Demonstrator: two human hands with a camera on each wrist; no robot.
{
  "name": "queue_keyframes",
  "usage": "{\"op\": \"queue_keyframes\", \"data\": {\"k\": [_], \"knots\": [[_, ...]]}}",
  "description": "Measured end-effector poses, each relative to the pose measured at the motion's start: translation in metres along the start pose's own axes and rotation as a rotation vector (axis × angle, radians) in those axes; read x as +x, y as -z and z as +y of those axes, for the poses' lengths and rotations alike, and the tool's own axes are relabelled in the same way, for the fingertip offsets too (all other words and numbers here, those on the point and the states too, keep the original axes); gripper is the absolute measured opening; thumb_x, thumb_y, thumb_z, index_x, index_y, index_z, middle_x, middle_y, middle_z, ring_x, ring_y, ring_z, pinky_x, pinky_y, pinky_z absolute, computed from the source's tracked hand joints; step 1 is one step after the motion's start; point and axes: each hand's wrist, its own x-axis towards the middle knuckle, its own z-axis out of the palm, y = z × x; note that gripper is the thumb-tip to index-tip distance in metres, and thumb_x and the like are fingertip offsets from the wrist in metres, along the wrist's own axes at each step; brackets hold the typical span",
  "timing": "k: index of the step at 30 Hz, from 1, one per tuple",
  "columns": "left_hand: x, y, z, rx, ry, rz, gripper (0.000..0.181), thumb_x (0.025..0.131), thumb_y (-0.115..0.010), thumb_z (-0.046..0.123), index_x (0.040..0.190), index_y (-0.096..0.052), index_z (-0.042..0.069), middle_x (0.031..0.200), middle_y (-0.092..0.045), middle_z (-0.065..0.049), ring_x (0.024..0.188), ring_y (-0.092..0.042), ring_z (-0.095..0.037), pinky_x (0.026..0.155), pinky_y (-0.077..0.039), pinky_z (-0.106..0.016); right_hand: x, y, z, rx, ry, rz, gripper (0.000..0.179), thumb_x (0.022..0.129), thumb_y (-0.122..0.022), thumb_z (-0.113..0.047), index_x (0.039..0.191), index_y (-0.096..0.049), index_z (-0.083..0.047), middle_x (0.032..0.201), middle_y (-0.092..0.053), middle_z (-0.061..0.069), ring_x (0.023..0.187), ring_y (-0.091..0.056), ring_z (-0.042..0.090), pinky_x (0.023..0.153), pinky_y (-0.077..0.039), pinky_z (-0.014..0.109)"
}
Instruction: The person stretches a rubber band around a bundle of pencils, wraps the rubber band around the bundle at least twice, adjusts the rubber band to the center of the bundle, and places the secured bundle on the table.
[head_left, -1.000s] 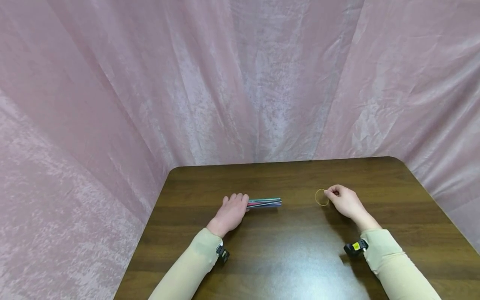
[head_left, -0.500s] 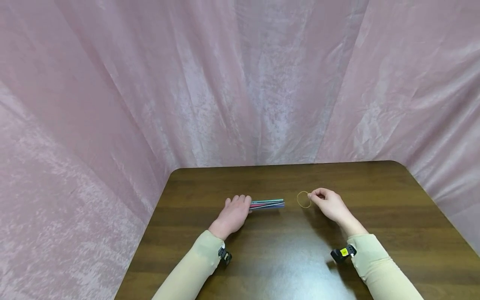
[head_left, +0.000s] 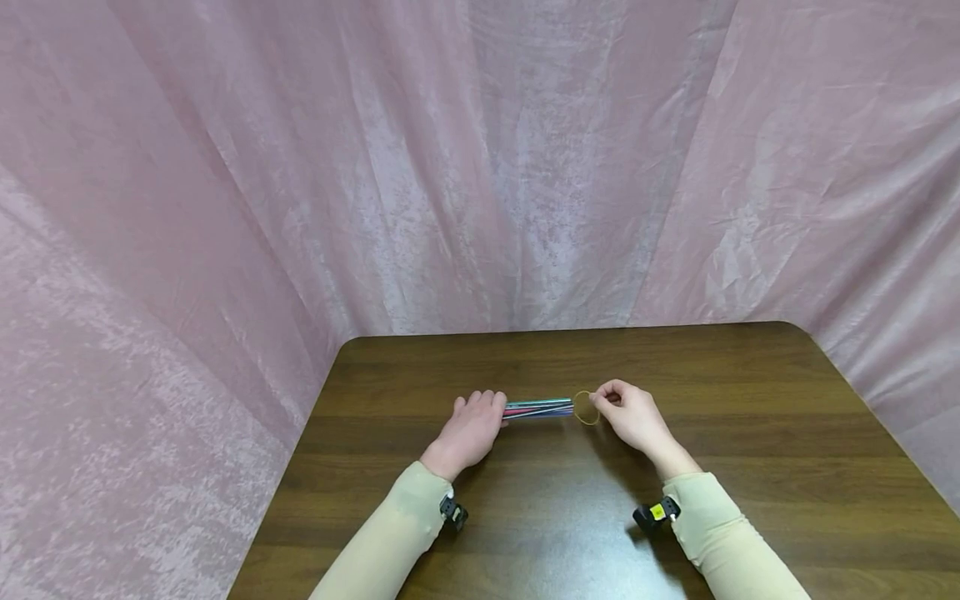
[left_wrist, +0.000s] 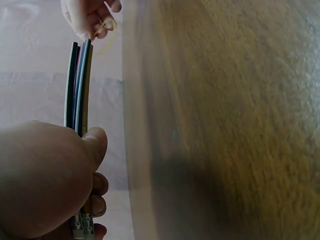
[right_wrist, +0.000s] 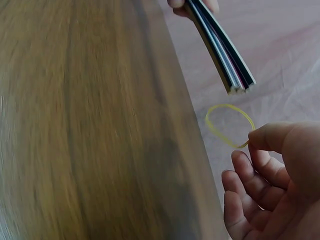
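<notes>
My left hand (head_left: 467, 433) grips a bundle of pencils (head_left: 538, 408) above the table, its fingers wrapped round them. The bundle points to the right, and its free ends are flat and unsharpened in the right wrist view. Silver ferrules (left_wrist: 86, 220) show below the hand in the left wrist view. Thumb and forefinger of my right hand (head_left: 632, 417) pinch a yellow rubber band (right_wrist: 229, 105), which hangs as an open loop. The loop is just off the pencils' free ends, not around them, in the right wrist view. Its other fingers are loosely curled.
A brown wooden table (head_left: 525, 517) lies under both hands, with rounded far corners. Pink curtains (head_left: 510, 167) hang behind it and to the left. A small black camera (head_left: 657, 512) sits on the right wrist, and another one (head_left: 453, 511) on the left.
My right hand has moved left with the rubber band, bringing the loop up to the pencils' free ends. The left hand and its pencils have shifted only slightly to the right.
</notes>
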Motion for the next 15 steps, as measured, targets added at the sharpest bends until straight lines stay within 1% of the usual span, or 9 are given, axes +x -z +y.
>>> {"op": "queue_keyframes", "data": {"k": [5, 13, 15], "knots": [[0.0, -0.001, 0.001, -0.001, 0.013, -0.015, 0.017, 0.112, -0.06, 0.026, 0.117, -0.053, 0.012, 0.1, -0.055, -0.001, 0.089, -0.046, -0.021, 0.078, -0.033, -0.038, 0.0, -0.01, -0.007, 0.024, 0.001, 0.005, 0.015, 0.103, -0.07, -0.024, 0.098, -0.071, -0.009, 0.09, -0.073, 0.0, 0.085, -0.066, 0.016, 0.08, -0.05, 0.038], [-0.002, -0.001, 0.0, -0.005, 0.01, -0.002, 0.017, 0.111, -0.062, 0.025, 0.116, -0.054, 0.011, 0.098, -0.056, -0.002, 0.088, -0.047, -0.021, 0.077, -0.032, -0.038, 0.0, -0.02, -0.011, 0.08, 0.011, 0.008, 0.017, 0.103, -0.07, -0.024, 0.101, -0.072, -0.008, 0.09, -0.072, 0.0, 0.084, -0.064, 0.016, 0.078, -0.048, 0.035], [-0.002, -0.002, -0.002, 0.002, 0.016, -0.008, 0.017, 0.111, -0.061, 0.025, 0.116, -0.054, 0.012, 0.099, -0.056, -0.002, 0.089, -0.047, -0.021, 0.078, -0.032, -0.038, 0.0, -0.022, -0.013, 0.096, 0.008, 0.009, 0.017, 0.103, -0.07, -0.024, 0.102, -0.072, -0.007, 0.09, -0.071, 0.001, 0.083, -0.063, 0.016, 0.078, -0.048, 0.034]]}}
